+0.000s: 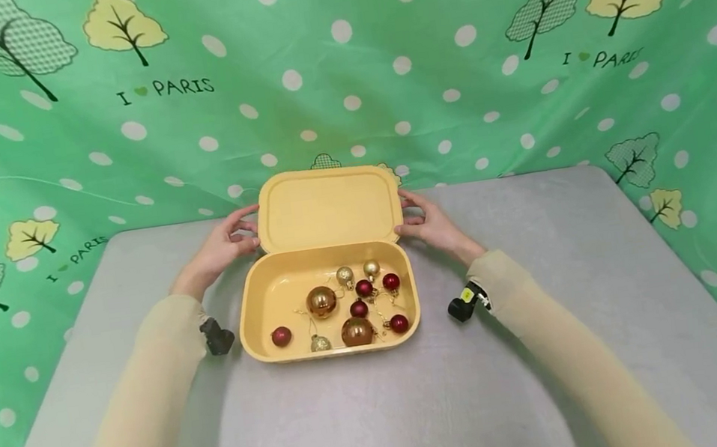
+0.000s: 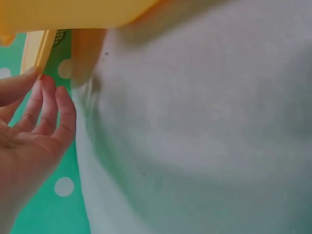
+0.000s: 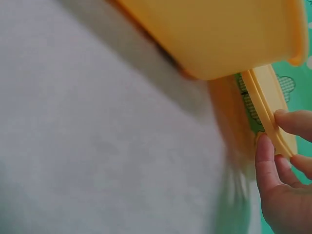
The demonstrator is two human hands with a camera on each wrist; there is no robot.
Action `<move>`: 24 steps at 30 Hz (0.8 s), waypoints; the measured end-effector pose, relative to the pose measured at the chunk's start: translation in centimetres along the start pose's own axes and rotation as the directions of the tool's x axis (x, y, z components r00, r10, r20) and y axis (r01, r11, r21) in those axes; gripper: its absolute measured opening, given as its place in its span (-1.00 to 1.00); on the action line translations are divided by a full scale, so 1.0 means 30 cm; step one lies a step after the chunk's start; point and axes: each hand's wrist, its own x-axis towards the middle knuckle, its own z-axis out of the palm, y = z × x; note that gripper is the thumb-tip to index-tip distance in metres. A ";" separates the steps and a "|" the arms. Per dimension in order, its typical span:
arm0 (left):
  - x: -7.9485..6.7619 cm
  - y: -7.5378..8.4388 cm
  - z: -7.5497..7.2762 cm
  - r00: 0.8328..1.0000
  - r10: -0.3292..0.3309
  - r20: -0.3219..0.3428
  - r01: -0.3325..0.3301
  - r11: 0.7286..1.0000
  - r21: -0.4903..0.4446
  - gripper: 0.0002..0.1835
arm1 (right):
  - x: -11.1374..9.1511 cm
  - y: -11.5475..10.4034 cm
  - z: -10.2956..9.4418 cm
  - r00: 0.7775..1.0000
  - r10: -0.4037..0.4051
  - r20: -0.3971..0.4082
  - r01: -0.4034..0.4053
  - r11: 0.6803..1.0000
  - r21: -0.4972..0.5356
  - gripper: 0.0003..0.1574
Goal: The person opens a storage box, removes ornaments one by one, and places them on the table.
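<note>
A yellow lid (image 1: 329,208) stands tilted up behind a yellow box (image 1: 264,277). My left hand (image 1: 219,246) pinches the lid's left edge, and my right hand (image 1: 432,225) holds its right edge. In the left wrist view, thumb and fingertips meet at the lid's rim (image 2: 41,51). The right wrist view shows the thumb on one face of the lid (image 3: 265,95) and fingers on the other. Inside the box lie several baubles: large brown-gold ones (image 1: 322,301), small dark red ones (image 1: 281,336) and small gold glittery ones (image 1: 345,276), some with thin strings.
The box stands on a grey table (image 1: 384,416). A green cloth (image 1: 336,53) with white dots and printed trees hangs behind and at the sides. Small black wrist cameras (image 1: 217,336) sit at both cuffs, on either side of the box.
</note>
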 end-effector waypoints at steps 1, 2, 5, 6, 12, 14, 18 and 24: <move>0.001 -0.007 0.002 1.000 -0.006 0.005 0.006 1.000 0.013 -0.29 | -0.003 0.009 0.003 1.000 0.002 0.004 -0.002 1.000 0.001 0.02; 0.001 -0.013 0.003 1.000 -0.011 0.008 0.011 0.999 0.030 -0.29 | -0.005 0.017 0.006 1.000 0.006 0.009 -0.006 1.000 0.002 0.02; 0.002 -0.023 0.009 1.000 -0.014 0.019 0.012 0.998 0.064 -0.30 | -0.008 0.034 0.013 1.000 0.011 0.011 -0.011 1.000 -0.017 0.02; 0.001 -0.024 0.011 1.000 -0.016 0.022 0.014 0.997 0.074 -0.30 | -0.009 0.037 0.014 1.000 0.009 0.014 -0.009 1.000 -0.024 0.02; -0.002 -0.029 0.021 0.998 -0.041 0.038 0.035 0.987 0.156 -0.27 | -0.011 0.044 0.015 1.000 0.007 0.024 -0.005 0.997 -0.073 0.01; -0.003 -0.033 0.025 0.998 -0.055 0.041 0.047 0.983 0.175 -0.27 | -0.015 0.041 0.017 1.000 0.022 0.021 -0.020 0.995 -0.096 0.02; -0.005 -0.043 0.027 0.996 -0.079 0.041 0.071 0.983 0.168 -0.29 | -0.022 0.032 0.020 0.999 0.039 0.014 -0.037 0.989 -0.144 0.01; -0.012 -0.054 0.023 0.994 -0.096 0.043 0.087 0.982 0.166 -0.31 | -0.027 0.032 0.027 0.998 0.063 -0.002 -0.062 0.982 -0.180 -0.03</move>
